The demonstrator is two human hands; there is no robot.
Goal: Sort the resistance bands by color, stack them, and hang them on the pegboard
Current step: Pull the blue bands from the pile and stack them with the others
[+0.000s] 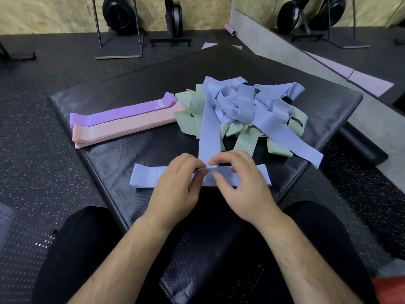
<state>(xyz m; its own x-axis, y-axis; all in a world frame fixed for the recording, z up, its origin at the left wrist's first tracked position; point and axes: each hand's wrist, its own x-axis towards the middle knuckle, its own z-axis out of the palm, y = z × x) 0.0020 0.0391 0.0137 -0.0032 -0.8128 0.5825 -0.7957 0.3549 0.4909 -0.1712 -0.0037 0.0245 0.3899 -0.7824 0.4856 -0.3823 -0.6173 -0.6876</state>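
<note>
A person sits at the near edge of a black padded mat [131, 84], forearms reaching over dark-clothed knees. Both hands meet over the mat's near middle. The left hand [175, 185] has its grip pinched on the near end of a blue band [209, 132], fingertips curled against the fabric edge. The right hand [241, 183] pinches the same end between thumb and forefinger, its other fingers loosely spread above. This band runs as a long flat strip from the hands away to the far heap.

Directly beneath the hands lies a blue stack [146, 177] of flattened bands, set left to right across the mat; the held end touches its top.

To the far left, a purple stack [122, 113] and a pink stack [122, 130] lie side by side, touching, the pink one nearer. To the far right sits a tangled heap of blue bands [245, 102] on top of loose green bands [190, 115], one of them printed "30".

Beyond the mat, on the speckled floor, a pink foam roller [230, 29] lies by the wall.
</note>
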